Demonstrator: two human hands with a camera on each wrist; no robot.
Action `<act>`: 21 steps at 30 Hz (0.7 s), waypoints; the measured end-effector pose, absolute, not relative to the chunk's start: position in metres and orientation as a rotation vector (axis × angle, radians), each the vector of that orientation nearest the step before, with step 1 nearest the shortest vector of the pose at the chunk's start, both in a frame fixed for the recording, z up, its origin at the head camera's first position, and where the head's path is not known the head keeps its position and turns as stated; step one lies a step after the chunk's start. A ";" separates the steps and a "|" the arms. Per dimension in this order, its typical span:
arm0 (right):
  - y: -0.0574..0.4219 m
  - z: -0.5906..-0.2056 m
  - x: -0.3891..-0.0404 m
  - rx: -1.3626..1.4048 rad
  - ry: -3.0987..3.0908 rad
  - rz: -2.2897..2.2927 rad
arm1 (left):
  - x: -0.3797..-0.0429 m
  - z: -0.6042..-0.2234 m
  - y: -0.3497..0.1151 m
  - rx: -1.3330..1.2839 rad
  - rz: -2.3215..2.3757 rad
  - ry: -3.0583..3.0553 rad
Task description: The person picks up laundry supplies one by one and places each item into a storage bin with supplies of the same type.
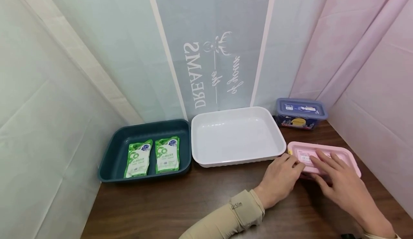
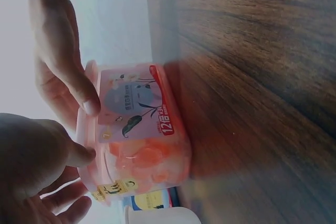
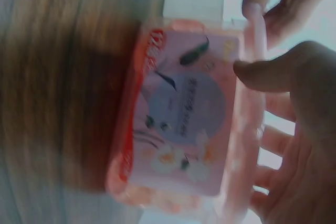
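Observation:
A pink lidded plastic tub [image 1: 350, 158] stands on the table at the right, with rounded orange pods [image 2: 149, 161] showing through its clear wall. My left hand [image 1: 280, 178] pinches the lid's near left corner, its thumb at the rim. Across the lid [image 3: 252, 108] lie the spread fingers of my right hand [image 1: 342, 179], while its thumb bends over the front edge and holds the tub there. In the left wrist view, the lid sits on the tub, and a printed flower label [image 2: 128, 100] covers the long side. Part of the lid is hidden beneath the right hand.
A white tray [image 1: 238, 156] lies left of the tub. Beside it, a dark green tray [image 1: 111, 160] holds two green-and-white pouches [image 1: 167, 154]. A blue lidded tub [image 1: 301, 113] stands behind the pink one. Curtains [image 1: 219, 70] enclose the wooden table [image 1: 180, 203] at the back and sides.

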State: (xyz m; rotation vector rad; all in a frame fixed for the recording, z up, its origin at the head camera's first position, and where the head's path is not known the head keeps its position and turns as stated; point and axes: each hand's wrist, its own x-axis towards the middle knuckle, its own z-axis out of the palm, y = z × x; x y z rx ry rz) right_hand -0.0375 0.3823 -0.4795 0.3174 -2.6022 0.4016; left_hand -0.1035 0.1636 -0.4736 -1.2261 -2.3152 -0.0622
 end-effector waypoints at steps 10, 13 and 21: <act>0.397 -0.462 -0.029 0.127 -2.504 0.522 | -0.102 -0.472 0.159 -1.244 -0.087 -2.322; 0.404 -0.463 -0.033 0.123 -2.390 0.537 | -0.100 -0.471 0.156 -1.249 -0.104 -2.325; 0.424 -0.472 -0.037 0.023 -2.339 0.576 | -0.093 -0.471 0.146 -1.276 -0.122 -2.329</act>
